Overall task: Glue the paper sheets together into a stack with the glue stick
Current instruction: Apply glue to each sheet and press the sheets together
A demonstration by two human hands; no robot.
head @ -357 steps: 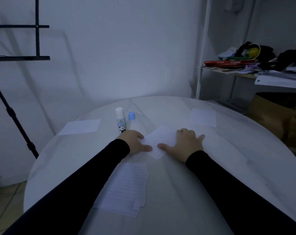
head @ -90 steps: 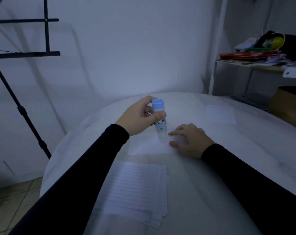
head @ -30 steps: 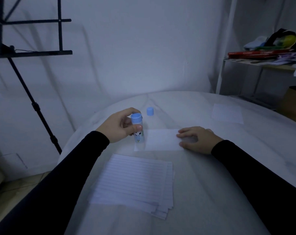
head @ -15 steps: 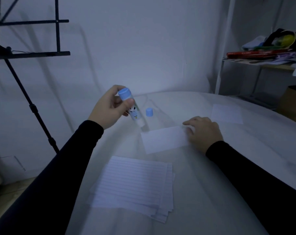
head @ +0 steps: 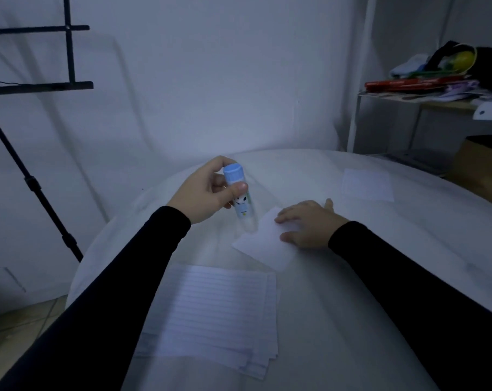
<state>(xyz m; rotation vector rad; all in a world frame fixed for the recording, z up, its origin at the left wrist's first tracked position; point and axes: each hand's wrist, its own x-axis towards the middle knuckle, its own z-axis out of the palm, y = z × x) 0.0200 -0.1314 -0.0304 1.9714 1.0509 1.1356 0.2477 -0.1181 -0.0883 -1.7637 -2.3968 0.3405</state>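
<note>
My left hand [head: 203, 191] grips a white glue stick [head: 240, 201] with a blue twist end up, tip pointing down near the far left corner of a small white paper sheet [head: 264, 245]. My right hand [head: 309, 224] rests on the sheet's right part with fingers spread, pinning it to the round white table [head: 352, 306]. A stack of several lined paper sheets [head: 211, 314] lies nearer me, left of centre. Another small sheet [head: 366, 184] lies at the far right of the table. The glue stick's cap is hidden.
A black stand [head: 36, 193] rises left of the table, against the white wall. A white shelf [head: 436, 97] with books and clutter sits at the back right, with a brown box [head: 481, 165] below it.
The small sheet has turned clockwise under my right hand. My left hand brought the glue stick back down and to the right, close to the sheet's corner. The loose blue cap is out of sight now.
</note>
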